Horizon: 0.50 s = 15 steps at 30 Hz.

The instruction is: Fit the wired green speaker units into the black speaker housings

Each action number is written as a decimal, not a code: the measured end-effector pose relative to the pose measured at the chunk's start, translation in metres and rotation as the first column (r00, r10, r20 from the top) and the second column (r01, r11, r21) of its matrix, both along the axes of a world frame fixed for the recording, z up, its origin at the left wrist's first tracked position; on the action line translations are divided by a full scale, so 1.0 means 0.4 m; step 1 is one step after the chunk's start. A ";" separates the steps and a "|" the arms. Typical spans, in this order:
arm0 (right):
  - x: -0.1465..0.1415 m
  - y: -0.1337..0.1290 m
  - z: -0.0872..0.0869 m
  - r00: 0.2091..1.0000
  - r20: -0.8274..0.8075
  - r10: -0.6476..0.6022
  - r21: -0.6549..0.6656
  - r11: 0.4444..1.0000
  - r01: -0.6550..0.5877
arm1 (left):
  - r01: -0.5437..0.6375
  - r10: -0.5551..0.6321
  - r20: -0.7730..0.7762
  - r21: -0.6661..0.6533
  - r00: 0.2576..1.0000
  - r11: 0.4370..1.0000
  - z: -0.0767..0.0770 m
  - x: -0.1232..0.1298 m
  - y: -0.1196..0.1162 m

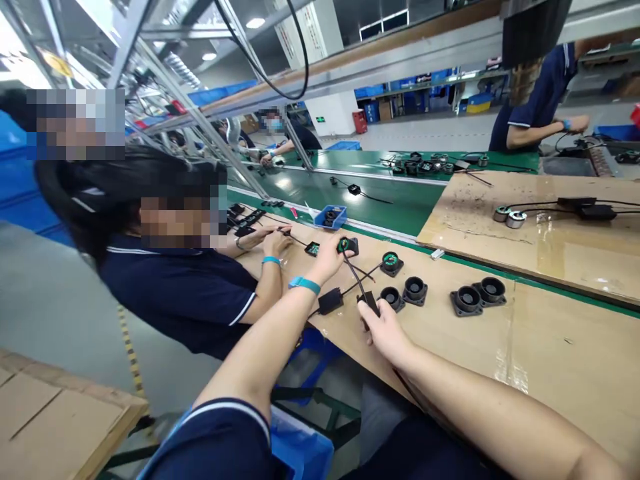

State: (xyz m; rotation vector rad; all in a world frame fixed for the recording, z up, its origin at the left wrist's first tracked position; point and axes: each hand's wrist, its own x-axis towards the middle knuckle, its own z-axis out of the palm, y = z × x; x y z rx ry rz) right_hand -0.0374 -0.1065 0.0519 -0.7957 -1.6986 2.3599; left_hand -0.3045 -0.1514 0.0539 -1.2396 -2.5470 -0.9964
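Observation:
My left hand (327,261), with a teal band at the wrist, grips a round black housing (345,245) with a green circuit board inside. A black cable runs from it down to a small black box (369,303), which my right hand (387,333) holds near the table's front edge. Another black box (331,302) lies on the cardboard between my hands, its cable leading toward a housing with a green board (391,262). Beside my right hand sit two black housings (415,289), and farther right is another pair (469,299).
A co-worker (175,280) sits close on the left, hands over the same table. Behind the parts stands a small blue bin (330,217). Beyond runs a green conveyor (370,190) carrying parts. A metal frame (320,80) crosses overhead. Another person (537,107) works at the back right.

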 end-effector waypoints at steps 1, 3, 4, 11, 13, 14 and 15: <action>-0.020 -0.002 -0.003 0.998 -0.042 -0.044 -0.079 0.996 0.041 | 0.005 -0.005 0.024 -0.003 1.000 1.000 -0.031 -0.014 0.018; -0.049 0.001 -0.002 0.995 -0.077 -0.060 -0.238 0.971 0.040 | 0.024 -0.024 0.074 -0.001 0.997 1.000 -0.087 -0.028 0.044; -0.059 0.005 0.002 0.997 -0.076 -0.021 -0.294 0.956 -0.002 | 0.028 -0.028 0.102 0.006 0.994 1.000 -0.109 -0.030 0.047; -0.146 -0.007 0.036 0.999 -0.007 0.054 -0.192 0.980 -0.054 | -0.035 0.019 0.250 0.059 0.968 0.998 -0.139 0.055 -0.191; -0.188 -0.033 0.037 0.996 -0.023 0.091 -0.228 0.969 -0.094 | 0.014 -0.027 0.280 0.048 0.960 0.999 -0.145 0.122 -0.276; -0.209 -0.049 0.037 0.993 -0.026 0.116 -0.251 0.961 -0.119 | 0.039 -0.052 0.297 0.051 0.953 0.998 -0.152 0.156 -0.306; -0.230 -0.065 0.037 0.990 -0.023 0.137 -0.270 0.953 -0.138 | 0.049 -0.066 0.318 0.060 0.946 0.997 -0.159 0.187 -0.326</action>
